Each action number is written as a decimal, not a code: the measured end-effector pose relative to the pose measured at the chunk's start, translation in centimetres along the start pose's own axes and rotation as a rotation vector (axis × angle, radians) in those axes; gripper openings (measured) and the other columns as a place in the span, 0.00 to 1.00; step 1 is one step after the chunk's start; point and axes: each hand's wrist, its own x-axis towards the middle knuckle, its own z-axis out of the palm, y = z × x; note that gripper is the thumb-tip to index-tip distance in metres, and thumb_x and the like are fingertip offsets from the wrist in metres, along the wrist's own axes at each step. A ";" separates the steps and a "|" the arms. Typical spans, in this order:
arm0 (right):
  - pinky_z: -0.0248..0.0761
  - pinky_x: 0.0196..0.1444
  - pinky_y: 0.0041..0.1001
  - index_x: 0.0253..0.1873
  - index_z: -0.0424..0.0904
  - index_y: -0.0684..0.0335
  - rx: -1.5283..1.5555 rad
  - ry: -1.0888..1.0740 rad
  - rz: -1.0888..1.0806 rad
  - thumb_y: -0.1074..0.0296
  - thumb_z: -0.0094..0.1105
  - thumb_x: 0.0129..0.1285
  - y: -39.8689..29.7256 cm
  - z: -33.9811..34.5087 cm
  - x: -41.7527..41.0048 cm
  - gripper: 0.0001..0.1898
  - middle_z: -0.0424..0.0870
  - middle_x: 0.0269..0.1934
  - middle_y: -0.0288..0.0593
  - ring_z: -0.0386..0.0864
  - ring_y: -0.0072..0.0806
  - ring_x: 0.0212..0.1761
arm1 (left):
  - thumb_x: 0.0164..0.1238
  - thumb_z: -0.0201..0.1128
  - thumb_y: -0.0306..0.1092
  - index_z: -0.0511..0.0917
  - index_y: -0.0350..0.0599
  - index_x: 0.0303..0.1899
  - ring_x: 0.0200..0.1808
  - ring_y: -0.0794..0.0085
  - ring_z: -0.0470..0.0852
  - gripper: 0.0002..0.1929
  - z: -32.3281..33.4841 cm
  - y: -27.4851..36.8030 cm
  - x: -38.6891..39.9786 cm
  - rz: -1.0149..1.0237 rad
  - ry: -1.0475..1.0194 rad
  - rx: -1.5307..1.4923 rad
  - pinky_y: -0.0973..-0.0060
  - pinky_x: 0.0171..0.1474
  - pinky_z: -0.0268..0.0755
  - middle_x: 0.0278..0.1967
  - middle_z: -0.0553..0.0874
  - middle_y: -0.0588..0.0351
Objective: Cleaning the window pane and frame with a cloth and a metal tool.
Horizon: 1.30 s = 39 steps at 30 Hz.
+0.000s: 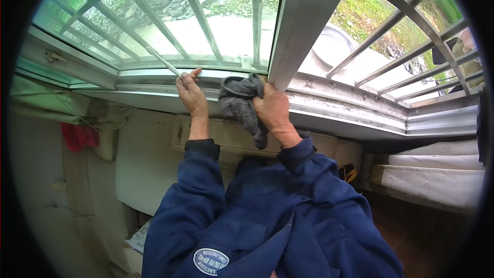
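My left hand (192,96) pinches a thin pale rod (166,63) between thumb and fingers, in front of the lower edge of the window pane. The rod slants up and left across the glass; what its far end is, I cannot tell. My right hand (274,110) grips a dark grey fabric cloth (241,102), crumpled at the top and hanging down towards my body. That hand is close to the foot of the upright window frame member (305,19). Beneath both hands runs the metal sliding-window track (208,92).
Metal security bars (378,60) stand outside the window. Dark grime marks the right-hand track (347,104). Below the sill is a pale cabinet or furniture panel (146,154). White padded slabs (436,177) are stacked at right, and red fabric (79,136) hangs at left.
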 end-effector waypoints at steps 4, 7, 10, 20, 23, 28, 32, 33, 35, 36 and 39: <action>0.74 0.40 0.48 0.39 0.80 0.65 0.067 0.102 0.207 0.68 0.61 0.52 2.9 -3.9 -1.4 0.10 0.84 0.29 0.59 0.83 0.58 0.34 | 0.85 0.43 0.46 0.71 0.44 0.36 0.44 0.76 0.81 0.18 -0.3 0.1 -0.4 0.054 0.000 0.009 0.74 0.52 0.73 0.43 0.89 0.52; 0.76 0.42 0.41 0.42 0.85 0.64 0.219 0.192 0.324 0.64 0.62 0.56 4.9 -6.0 -2.3 0.12 0.86 0.31 0.59 0.86 0.48 0.35 | 0.84 0.44 0.44 0.74 0.40 0.40 0.47 0.72 0.84 0.18 -1.3 0.3 -0.4 0.012 -0.023 -0.079 0.72 0.56 0.74 0.45 0.89 0.53; 0.77 0.41 0.29 0.46 0.86 0.68 0.596 0.104 0.428 0.70 0.59 0.60 6.2 -8.4 -3.3 0.13 0.89 0.33 0.42 0.83 0.22 0.36 | 0.84 0.43 0.41 0.76 0.41 0.43 0.49 0.70 0.85 0.16 -1.7 3.3 -3.0 -0.132 -0.071 -0.182 0.70 0.55 0.78 0.48 0.87 0.48; 0.73 0.57 0.27 0.59 0.78 0.71 0.738 -0.550 0.357 0.62 0.64 0.63 -2.1 -6.5 -7.7 0.24 0.85 0.47 0.45 0.80 0.27 0.50 | 0.76 0.61 0.36 0.84 0.38 0.49 0.61 0.67 0.75 0.11 -5.2 7.8 -15.8 -0.482 -0.542 -0.517 0.70 0.66 0.64 0.59 0.79 0.50; 0.72 0.59 0.29 0.60 0.77 0.71 0.615 -0.674 0.293 0.50 0.65 0.62 -2.6 -7.2 -7.1 0.31 0.85 0.47 0.49 0.80 0.31 0.51 | 0.74 0.62 0.34 0.83 0.40 0.50 0.58 0.65 0.77 0.11 -6.4 8.0 -16.2 -0.327 -0.606 -0.280 0.70 0.63 0.67 0.55 0.80 0.51; 0.71 0.55 0.27 0.57 0.80 0.70 0.522 -0.394 0.201 0.48 0.62 0.69 -3.2 -5.3 -8.2 0.27 0.85 0.45 0.43 0.78 0.25 0.49 | 0.66 0.68 0.30 0.82 0.39 0.50 0.55 0.64 0.80 0.13 -5.5 9.5 -17.6 -0.201 -0.698 -0.120 0.71 0.59 0.71 0.54 0.81 0.51; 0.73 0.49 0.25 0.52 0.83 0.65 0.766 -0.259 0.342 0.54 0.53 0.76 -2.2 -7.1 -7.2 0.18 0.85 0.43 0.41 0.80 0.22 0.46 | 0.54 0.78 0.41 0.81 0.41 0.47 0.51 0.73 0.79 0.22 -6.7 9.9 -17.5 -0.458 -0.920 0.018 0.74 0.57 0.71 0.46 0.81 0.54; 0.74 0.45 0.24 0.55 0.82 0.64 0.820 -0.201 0.291 0.53 0.51 0.77 -1.4 -8.1 -6.9 0.19 0.85 0.43 0.41 0.81 0.23 0.43 | 0.53 0.77 0.41 0.80 0.41 0.45 0.49 0.75 0.79 0.21 -7.0 9.8 -17.5 -0.527 -0.973 0.068 0.75 0.55 0.72 0.43 0.82 0.56; 0.73 0.32 0.20 0.60 0.77 0.62 0.980 -0.068 0.341 0.53 0.51 0.77 -0.7 -9.5 -6.5 0.20 0.84 0.41 0.39 0.82 0.22 0.35 | 0.54 0.76 0.39 0.80 0.42 0.43 0.46 0.76 0.78 0.19 -8.2 8.2 -17.3 -0.606 -0.860 0.030 0.75 0.53 0.72 0.40 0.81 0.58; 0.68 0.27 0.18 0.63 0.75 0.63 0.890 -0.002 0.314 0.53 0.50 0.78 0.3 -10.3 -6.1 0.21 0.84 0.40 0.38 0.80 0.18 0.31 | 0.55 0.76 0.38 0.80 0.42 0.42 0.43 0.78 0.78 0.17 -8.8 7.3 -17.1 -0.678 -0.771 -0.018 0.75 0.51 0.73 0.37 0.81 0.60; 0.56 0.21 0.12 0.67 0.71 0.64 0.772 0.176 0.223 0.58 0.55 0.76 2.9 -11.7 -4.4 0.21 0.80 0.40 0.33 0.66 0.10 0.23 | 0.56 0.72 0.32 0.79 0.42 0.40 0.42 0.78 0.76 0.13 -11.4 4.6 -13.4 -0.570 -0.340 -0.068 0.75 0.48 0.72 0.37 0.79 0.61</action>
